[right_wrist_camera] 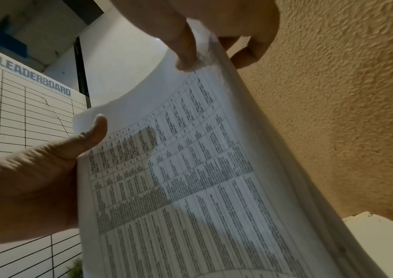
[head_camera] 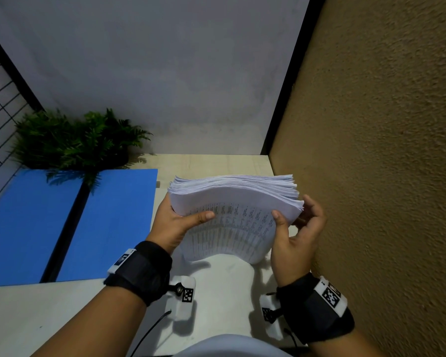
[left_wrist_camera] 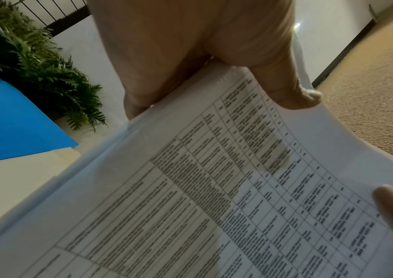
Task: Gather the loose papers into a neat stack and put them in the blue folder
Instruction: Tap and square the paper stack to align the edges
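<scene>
A thick stack of white printed papers (head_camera: pixel 232 217) stands upright on its lower edge on the pale table, bowed toward me, its top edges uneven. My left hand (head_camera: pixel 177 222) grips the stack's left side, thumb on the printed front page (left_wrist_camera: pixel 214 188). My right hand (head_camera: pixel 298 233) grips the right side, thumb on the front and fingers behind (right_wrist_camera: pixel 250 50). The blue folder (head_camera: pixel 70 222) lies open and flat on the table to the left, its black spine down the middle, apart from the papers.
A green fern plant (head_camera: pixel 77 140) sits at the back left, overhanging the folder's far edge. A rough tan wall (head_camera: pixel 384 150) rises close on the right. A white lined board (right_wrist_camera: pixel 24 122) stands at the left. Bare table (head_camera: pixel 62 313) lies in front of the folder.
</scene>
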